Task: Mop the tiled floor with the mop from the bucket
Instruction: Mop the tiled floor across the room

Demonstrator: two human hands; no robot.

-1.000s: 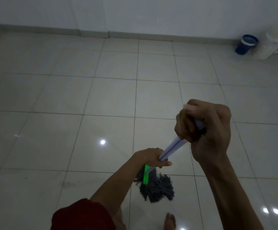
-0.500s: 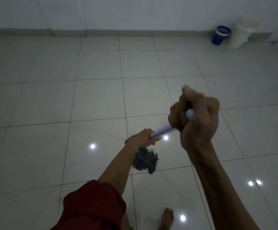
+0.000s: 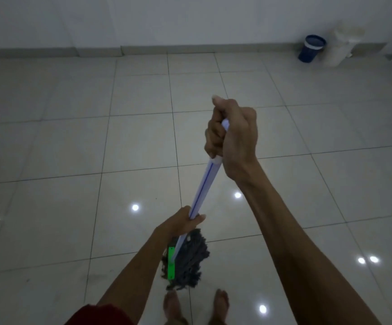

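Observation:
I hold a mop with a white handle [image 3: 205, 184] that has a thin blue stripe. My right hand [image 3: 233, 134] is closed around the top end of the handle. My left hand [image 3: 183, 221] grips it lower down, just above the head. The grey string mop head [image 3: 189, 261] with a green clamp [image 3: 171, 262] rests on the glossy beige tiled floor [image 3: 138, 141], right in front of my bare feet [image 3: 196, 306]. A blue bucket [image 3: 311, 48] stands far off at the back right wall.
A white container [image 3: 341, 46] stands beside the blue bucket against the white wall. A grey skirting runs along the wall's foot. Ceiling lights reflect as bright spots on the tiles around me. My left arm wears a red sleeve [image 3: 96, 316].
The mop head has been drawn back toward my feet after a push forward, and the handle now stands steeper. Both hands keep their grip. The view has tilted so both feet show.

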